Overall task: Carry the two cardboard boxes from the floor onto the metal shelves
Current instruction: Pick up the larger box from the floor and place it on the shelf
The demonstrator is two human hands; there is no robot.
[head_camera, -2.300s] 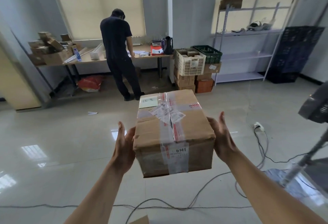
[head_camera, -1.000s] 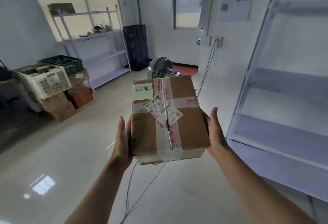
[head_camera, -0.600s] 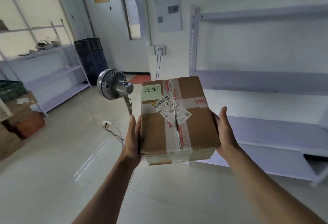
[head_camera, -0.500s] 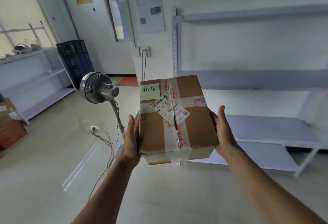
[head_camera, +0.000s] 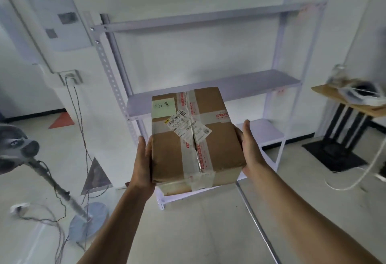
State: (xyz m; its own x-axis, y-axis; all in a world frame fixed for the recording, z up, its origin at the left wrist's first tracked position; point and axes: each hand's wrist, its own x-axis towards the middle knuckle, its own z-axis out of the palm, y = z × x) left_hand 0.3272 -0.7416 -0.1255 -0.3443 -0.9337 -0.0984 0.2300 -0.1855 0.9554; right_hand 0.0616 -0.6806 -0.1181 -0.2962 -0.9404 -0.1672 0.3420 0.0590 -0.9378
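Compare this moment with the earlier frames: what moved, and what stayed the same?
The person turned right, away from the desk and toward the metal shelves, now straight ahead and close. The standing fan slid to the left edge. Unchanged: the cardboard box is still held between the left hand and right hand, off the shelf.

A single head-worn wide-angle camera looks forward and down from the person's eye level, squarely facing the metal shelves [head_camera: 211, 88] against the white wall. The box [head_camera: 194, 136] held at arm's length fills the centre, close to the lens; both forearms run in from the bottom edge.
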